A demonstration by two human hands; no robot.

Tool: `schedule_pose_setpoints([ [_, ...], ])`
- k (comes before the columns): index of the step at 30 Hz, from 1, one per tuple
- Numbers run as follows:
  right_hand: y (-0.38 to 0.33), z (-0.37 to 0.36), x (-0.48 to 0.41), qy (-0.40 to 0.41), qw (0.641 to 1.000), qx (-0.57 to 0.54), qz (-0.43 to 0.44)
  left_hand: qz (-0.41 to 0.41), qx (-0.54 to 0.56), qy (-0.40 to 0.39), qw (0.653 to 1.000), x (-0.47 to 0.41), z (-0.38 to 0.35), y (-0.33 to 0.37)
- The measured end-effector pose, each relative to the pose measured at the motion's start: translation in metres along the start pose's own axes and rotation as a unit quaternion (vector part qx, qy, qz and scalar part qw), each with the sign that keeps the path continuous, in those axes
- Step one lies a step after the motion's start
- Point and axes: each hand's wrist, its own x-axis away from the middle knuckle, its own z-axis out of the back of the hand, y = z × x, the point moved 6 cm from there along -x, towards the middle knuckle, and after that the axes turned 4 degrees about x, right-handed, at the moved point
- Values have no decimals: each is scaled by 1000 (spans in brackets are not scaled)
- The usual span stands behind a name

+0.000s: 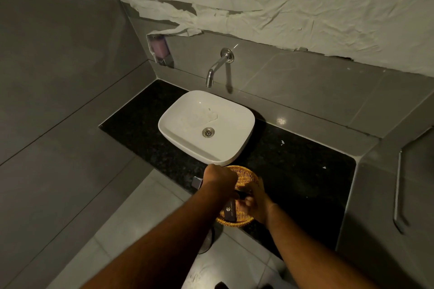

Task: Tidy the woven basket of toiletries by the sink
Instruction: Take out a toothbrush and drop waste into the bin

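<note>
The round woven basket (246, 173) stands at the front edge of the black counter, just in front of the sink. My left hand (218, 177) is closed in a fist over the basket's left rim, and the end of a small grey box (196, 182) sticks out at its left side. My right hand (254, 204) is inside the basket, fingers curled on a slim dark item (242, 194). A dark box with a pale logo (229, 212) lies in the basket's near part. The hands hide the rest of the basket's contents.
A white vessel sink (206, 124) sits on the black granite counter (305, 171), with a wall tap (217, 65) above it. A soap dispenser (159, 48) hangs on the left of the wall. A metal rail (398, 185) runs along the right wall. Grey floor tiles lie below.
</note>
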Motion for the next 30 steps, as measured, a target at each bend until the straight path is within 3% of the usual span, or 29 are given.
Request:
schedule_pose_setpoints([
  [9,-7,4,-10,1,995,-99,-7,21,10,25,999,-7,1,-4],
  [12,-17,6,-17,42,996,-47,58,27,34,33,999,-11,-9,-8],
  [14,-24,10,-16,106,992,-48,52,26,69,32,997,-11,-22,-12],
  [20,-61,23,-16,166,965,-180,95,79,193,44,977,1,-73,-31],
  [27,-52,36,-19,256,962,-60,81,262,427,10,866,47,-163,-75],
  [30,-36,27,-28,241,966,-62,66,332,479,-3,813,66,-212,-93],
])
